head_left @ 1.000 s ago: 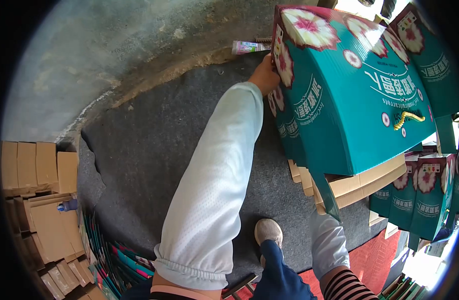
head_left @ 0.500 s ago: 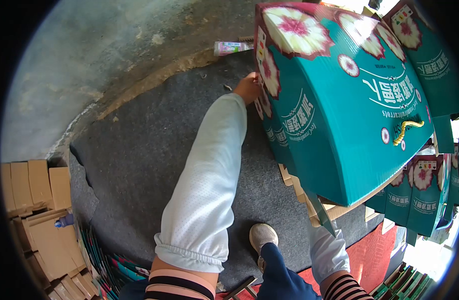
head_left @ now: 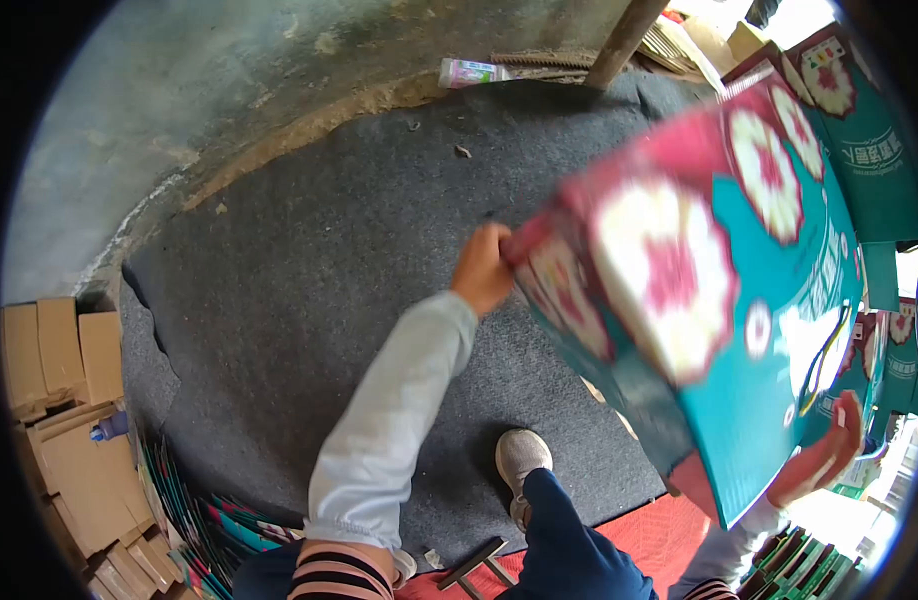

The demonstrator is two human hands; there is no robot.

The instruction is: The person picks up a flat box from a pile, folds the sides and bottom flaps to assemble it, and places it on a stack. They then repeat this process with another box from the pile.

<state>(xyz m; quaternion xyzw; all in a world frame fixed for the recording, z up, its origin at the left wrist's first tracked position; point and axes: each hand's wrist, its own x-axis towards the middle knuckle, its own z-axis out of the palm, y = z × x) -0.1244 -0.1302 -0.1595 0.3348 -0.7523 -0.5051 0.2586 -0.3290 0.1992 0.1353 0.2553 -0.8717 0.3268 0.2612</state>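
Observation:
A large teal and magenta printed cardboard carton (head_left: 669, 270) with pictures of sliced radish is held up tilted on the right, partly blurred by motion. My left hand (head_left: 484, 268) is closed on its left corner, the fingertips hidden behind the edge. By the carton's lower right side is my right hand (head_left: 824, 455), its fingers stretched out and the palm close to the cardboard. A rope handle (head_left: 827, 362) hangs on the carton's face just above that hand. Pale sleeve covers reach up both forearms.
More printed cartons (head_left: 859, 150) stand stacked at the right. Flattened brown cardboard (head_left: 89, 480) and folded teal sheets (head_left: 184, 510) lie at the lower left. Dark carpet (head_left: 309, 270) covers the floor, with a red mat (head_left: 659, 540) near my feet. A wooden post (head_left: 624, 45) rises beside the wall.
The carton has swung lower and rotated, its magenta end now toward me. My left hand moved down with it. My right hand, hidden before, now shows at the carton's right side.

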